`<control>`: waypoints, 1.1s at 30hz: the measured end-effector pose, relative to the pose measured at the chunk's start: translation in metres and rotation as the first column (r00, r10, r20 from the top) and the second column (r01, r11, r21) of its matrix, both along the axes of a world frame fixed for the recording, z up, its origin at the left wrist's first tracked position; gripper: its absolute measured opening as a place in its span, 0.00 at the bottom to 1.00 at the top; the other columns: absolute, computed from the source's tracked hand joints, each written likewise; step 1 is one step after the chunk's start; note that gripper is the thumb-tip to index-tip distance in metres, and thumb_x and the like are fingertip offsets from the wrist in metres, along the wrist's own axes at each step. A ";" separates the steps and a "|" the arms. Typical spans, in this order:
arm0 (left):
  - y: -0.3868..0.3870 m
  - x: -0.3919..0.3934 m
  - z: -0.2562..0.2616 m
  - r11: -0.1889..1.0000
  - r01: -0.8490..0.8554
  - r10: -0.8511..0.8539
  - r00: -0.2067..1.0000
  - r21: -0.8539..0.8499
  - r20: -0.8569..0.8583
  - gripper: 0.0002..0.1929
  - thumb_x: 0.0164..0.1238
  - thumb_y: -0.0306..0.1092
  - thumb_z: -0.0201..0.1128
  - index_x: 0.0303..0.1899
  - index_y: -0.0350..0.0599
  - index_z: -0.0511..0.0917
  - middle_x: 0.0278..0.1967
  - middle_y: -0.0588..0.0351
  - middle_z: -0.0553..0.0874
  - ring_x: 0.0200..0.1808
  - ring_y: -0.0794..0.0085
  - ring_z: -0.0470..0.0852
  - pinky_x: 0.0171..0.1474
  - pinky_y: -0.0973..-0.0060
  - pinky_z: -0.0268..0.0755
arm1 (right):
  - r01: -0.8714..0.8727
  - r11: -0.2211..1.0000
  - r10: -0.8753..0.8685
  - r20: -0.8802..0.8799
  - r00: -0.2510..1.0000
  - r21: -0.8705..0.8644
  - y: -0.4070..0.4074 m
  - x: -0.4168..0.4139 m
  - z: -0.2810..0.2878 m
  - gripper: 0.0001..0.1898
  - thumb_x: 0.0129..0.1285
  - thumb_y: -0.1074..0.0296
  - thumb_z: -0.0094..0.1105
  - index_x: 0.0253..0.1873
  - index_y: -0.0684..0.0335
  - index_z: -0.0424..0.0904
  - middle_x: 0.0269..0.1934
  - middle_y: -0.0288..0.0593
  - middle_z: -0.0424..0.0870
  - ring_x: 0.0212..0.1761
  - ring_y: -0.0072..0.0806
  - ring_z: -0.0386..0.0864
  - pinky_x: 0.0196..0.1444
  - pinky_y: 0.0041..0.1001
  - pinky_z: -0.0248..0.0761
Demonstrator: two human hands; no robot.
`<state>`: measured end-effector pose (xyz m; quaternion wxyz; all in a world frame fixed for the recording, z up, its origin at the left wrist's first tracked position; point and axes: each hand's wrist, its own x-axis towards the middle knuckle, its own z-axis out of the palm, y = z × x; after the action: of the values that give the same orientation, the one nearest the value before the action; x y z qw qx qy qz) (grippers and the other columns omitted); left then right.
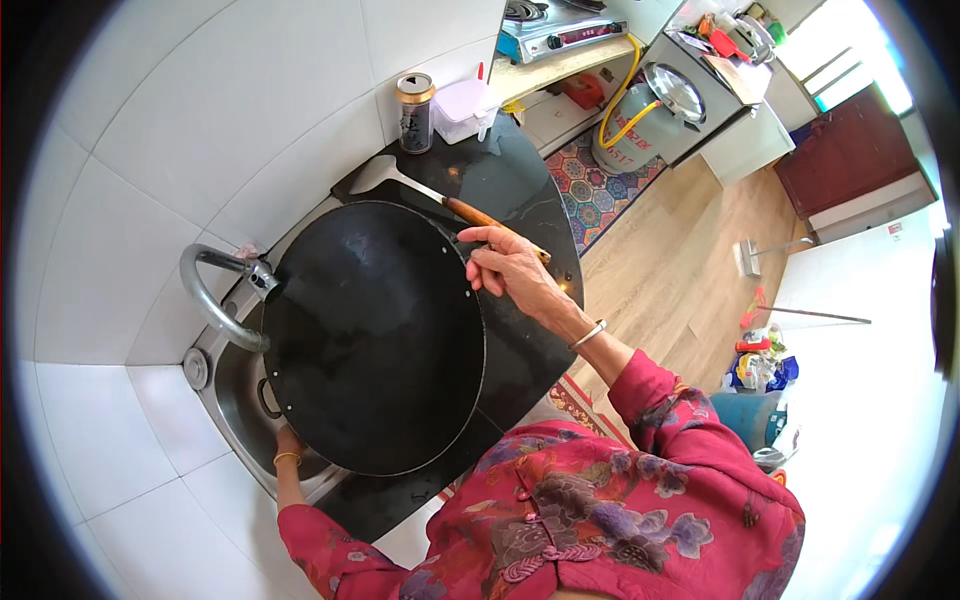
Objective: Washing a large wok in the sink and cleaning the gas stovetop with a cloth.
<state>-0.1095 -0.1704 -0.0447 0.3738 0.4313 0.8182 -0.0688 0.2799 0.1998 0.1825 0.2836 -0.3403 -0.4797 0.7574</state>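
Observation:
A large black wok (375,337) lies before me, over the sink (240,397) and the dark countertop (517,352). One small loop handle of the wok shows at its lower left. My left hand (288,442) is mostly hidden beneath the wok's edge, below that handle, so its grip cannot be made out. Near the opposite rim is my right hand (514,274), its index finger extended and the others partly curled, with nothing seen in it. A metal wok spatula (409,180) with a wooden handle rests behind the wok; my right hand overlaps the handle's end in view.
A curved metal faucet (199,300) reaches over the wok's left side. At the tiled wall stand a drink can (415,120) and a lidded plastic box (461,112). Farther off are a gas stove (559,37) and a gas cylinder (626,135) with a yellow hose.

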 end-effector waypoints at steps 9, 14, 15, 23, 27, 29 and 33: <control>-0.028 -0.020 0.062 0.314 -0.580 0.774 0.615 0.752 0.150 0.13 0.63 0.40 0.54 0.28 0.40 0.77 0.22 0.53 0.79 0.25 0.68 0.76 0.29 0.68 0.67 | -0.045 0.994 0.040 0.045 0.998 0.103 0.012 -0.006 0.003 0.28 0.58 0.78 0.47 0.65 0.70 0.56 0.28 0.48 0.78 0.19 0.21 0.71 0.28 0.21 0.71; -0.018 -0.029 0.148 -0.115 -0.580 0.766 0.465 0.806 0.444 0.07 0.49 0.21 0.57 0.32 0.41 0.75 0.28 0.62 0.74 0.28 0.78 0.72 0.29 0.79 0.66 | -0.086 0.996 0.086 -0.083 0.993 0.002 0.018 -0.009 -0.011 0.30 0.63 0.78 0.45 0.70 0.71 0.47 0.33 0.53 0.79 0.21 0.22 0.71 0.33 0.23 0.72; 0.011 -0.017 0.166 -0.255 -0.644 0.660 0.429 0.721 0.617 0.10 0.47 0.19 0.57 0.33 0.41 0.74 0.29 0.61 0.74 0.29 0.77 0.72 0.30 0.79 0.68 | -0.069 0.998 0.069 -0.037 0.997 -0.010 0.021 -0.007 -0.014 0.30 0.65 0.78 0.45 0.70 0.71 0.47 0.33 0.53 0.79 0.21 0.23 0.71 0.33 0.23 0.72; 0.086 0.039 0.167 -0.265 -0.873 0.481 0.249 0.410 0.841 0.12 0.53 0.14 0.55 0.40 0.37 0.73 0.35 0.51 0.77 0.34 0.67 0.79 0.35 0.72 0.78 | -0.144 0.983 0.135 -0.084 0.987 -0.116 0.023 -0.010 -0.017 0.23 0.65 0.73 0.48 0.63 0.76 0.57 0.33 0.51 0.79 0.22 0.21 0.71 0.38 0.22 0.72; 0.145 0.075 0.115 -0.426 -0.871 0.385 0.068 0.243 0.920 0.14 0.53 0.15 0.57 0.42 0.39 0.70 0.37 0.55 0.76 0.37 0.66 0.79 0.31 0.67 0.77 | -0.124 0.980 0.110 -0.098 0.989 -0.155 0.033 -0.006 -0.022 0.20 0.65 0.73 0.50 0.59 0.76 0.62 0.33 0.49 0.79 0.24 0.21 0.72 0.38 0.22 0.72; 0.143 0.068 0.066 -0.335 -0.923 0.490 0.000 0.188 0.872 0.16 0.52 0.17 0.58 0.43 0.41 0.70 0.38 0.55 0.76 0.39 0.65 0.78 0.31 0.63 0.76 | -0.171 0.970 0.159 -0.078 0.984 -0.174 0.030 -0.007 -0.020 0.19 0.65 0.73 0.51 0.58 0.76 0.64 0.32 0.48 0.79 0.25 0.22 0.73 0.38 0.22 0.72; 0.225 0.107 0.067 -0.326 -0.898 0.586 0.053 0.296 0.808 0.18 0.53 0.19 0.58 0.48 0.40 0.71 0.41 0.55 0.77 0.43 0.67 0.77 0.44 0.67 0.73 | -0.149 0.975 0.142 -0.050 0.989 -0.164 0.033 0.001 -0.020 0.21 0.65 0.72 0.51 0.60 0.75 0.62 0.32 0.47 0.80 0.27 0.22 0.75 0.38 0.21 0.71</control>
<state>-0.0029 0.0548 0.0227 0.1890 -0.1204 0.7124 0.6650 0.2807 0.2333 0.1621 0.2069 -0.3123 -0.4326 0.8201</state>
